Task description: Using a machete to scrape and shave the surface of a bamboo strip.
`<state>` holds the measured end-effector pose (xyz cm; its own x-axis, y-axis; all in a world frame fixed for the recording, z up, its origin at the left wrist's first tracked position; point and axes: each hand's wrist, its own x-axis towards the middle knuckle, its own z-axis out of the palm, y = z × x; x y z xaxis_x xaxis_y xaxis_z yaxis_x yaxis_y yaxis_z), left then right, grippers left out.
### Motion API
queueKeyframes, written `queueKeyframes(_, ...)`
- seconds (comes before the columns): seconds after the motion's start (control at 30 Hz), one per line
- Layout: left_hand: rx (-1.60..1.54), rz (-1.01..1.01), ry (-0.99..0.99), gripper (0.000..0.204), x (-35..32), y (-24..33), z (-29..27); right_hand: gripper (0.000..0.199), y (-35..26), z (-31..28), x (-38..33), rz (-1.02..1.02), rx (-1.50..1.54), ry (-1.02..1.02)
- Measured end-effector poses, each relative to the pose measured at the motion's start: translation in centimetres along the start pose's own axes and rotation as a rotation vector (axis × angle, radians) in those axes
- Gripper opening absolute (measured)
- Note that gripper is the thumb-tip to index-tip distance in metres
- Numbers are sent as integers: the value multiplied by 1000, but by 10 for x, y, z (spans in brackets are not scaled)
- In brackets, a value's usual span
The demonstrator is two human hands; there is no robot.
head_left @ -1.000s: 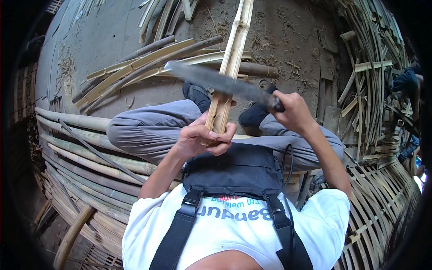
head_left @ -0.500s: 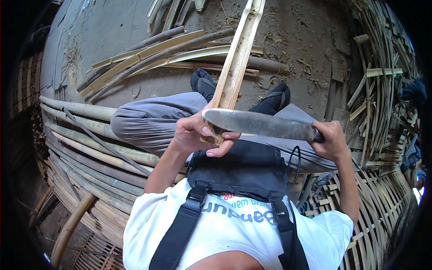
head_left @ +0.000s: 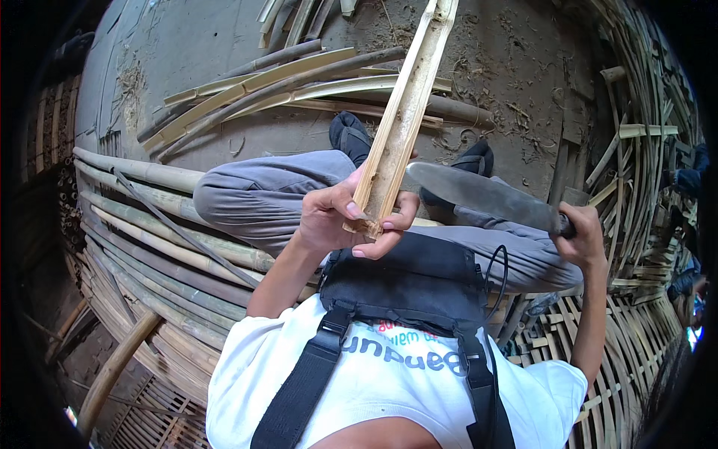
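Note:
My left hand (head_left: 336, 212) grips the near end of a long split bamboo piece (head_left: 404, 109), its thumb on one edge and its fingers curling up round the other. The pale hollow inside of the bamboo faces up, and its far end runs out past the top of the picture. In my right hand (head_left: 580, 233) is the dark handle of a big knife (head_left: 482, 194) with a broad, worn grey blade. The blade points left, its rounded tip close beside the bamboo's right edge with a small gap between.
Split bamboo lengths (head_left: 299, 88) lie in a pile on the floor beyond my feet. Whole bamboo poles (head_left: 164, 202) stretch along my left side. Thin strips (head_left: 636, 179) are heaped at the right, above a slatted bamboo lattice (head_left: 624, 344). A black bag (head_left: 404, 273) rests against my front.
The knife has moved right, off the bamboo's near end which it lay across before. My left hand still holds the bamboo, and its end now shows.

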<state>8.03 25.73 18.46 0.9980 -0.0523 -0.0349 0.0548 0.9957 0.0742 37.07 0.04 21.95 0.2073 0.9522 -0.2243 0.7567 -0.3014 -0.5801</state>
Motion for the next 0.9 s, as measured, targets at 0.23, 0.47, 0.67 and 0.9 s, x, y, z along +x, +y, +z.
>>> queueKeyframes(0.23,-17,10,18,88,4,-9,-4,18,-9,-2,6,3,-45,39)
queueKeyframes(0.47,16,19,33,89,5,-5,2,23,5,6,12,-31,-105,-12)
queueKeyframes(0.67,-8,25,-2,87,1,3,3,23,6,-1,9,-36,-35,-34)
queueKeyframes(0.9,-16,17,8,86,4,-4,-2,24,-4,4,12,-7,-35,-31)
